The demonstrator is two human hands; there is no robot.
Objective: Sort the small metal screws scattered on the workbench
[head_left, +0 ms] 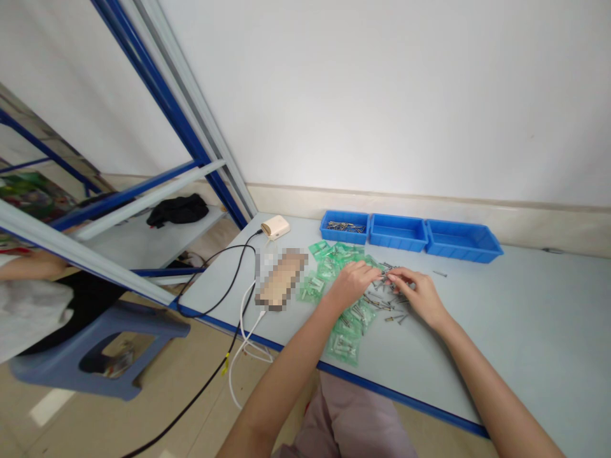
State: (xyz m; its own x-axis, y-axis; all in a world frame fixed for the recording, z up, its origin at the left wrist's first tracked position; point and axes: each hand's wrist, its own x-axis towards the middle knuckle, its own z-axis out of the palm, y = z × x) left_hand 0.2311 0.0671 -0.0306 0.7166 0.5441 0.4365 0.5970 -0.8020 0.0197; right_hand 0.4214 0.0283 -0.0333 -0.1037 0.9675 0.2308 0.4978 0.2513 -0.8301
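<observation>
Over a loose pile of screws (386, 304), my two hands meet almost fingertip to fingertip. My left hand (354, 283) is closed with the fingers bent together; what it holds is hidden. Thumb and forefinger of my right hand (417, 292) pinch at screws by the pile's upper edge. Small green plastic bags (344, 343) lie under and beside my left hand, with screws and pale pieces showing through. One single screw (440, 274) rests apart, to the right of the pile.
Three blue bins (398, 234) line the wall; the left one (344, 234) contains screws. A pixelated device (281, 280), a cream box (275, 226) and cables are at the left. A blue stool (119, 346) and part of another person (33, 305) appear beyond the frame.
</observation>
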